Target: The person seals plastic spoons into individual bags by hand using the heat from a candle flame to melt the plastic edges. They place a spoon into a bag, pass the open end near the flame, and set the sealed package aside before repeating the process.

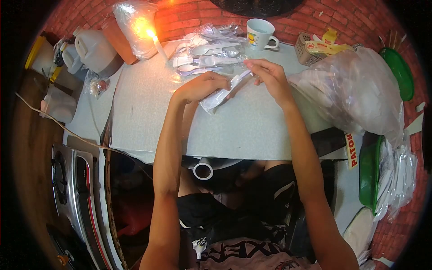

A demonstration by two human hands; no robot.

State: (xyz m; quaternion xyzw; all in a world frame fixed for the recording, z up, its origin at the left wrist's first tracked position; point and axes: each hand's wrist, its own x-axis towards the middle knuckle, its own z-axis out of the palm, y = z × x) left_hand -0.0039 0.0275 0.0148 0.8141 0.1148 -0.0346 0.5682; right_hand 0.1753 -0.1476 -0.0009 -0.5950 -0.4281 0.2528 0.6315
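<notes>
Between my two hands is a white plastic spoon in a clear plastic sleeve, slanting over the white tabletop. My left hand is closed on its middle, and the sleeve's lower end hangs out below the fingers. At the upper end, my right hand pinches the spoon's tip between thumb and fingers. Just beyond my hands lies a pile of wrapped white plastic spoons. A lit candle stands to the left of that pile.
A mug and a small basket stand at the back. A big clear plastic bag fills the right side. Jugs and a gas stove are on the left. A cord crosses the left edge.
</notes>
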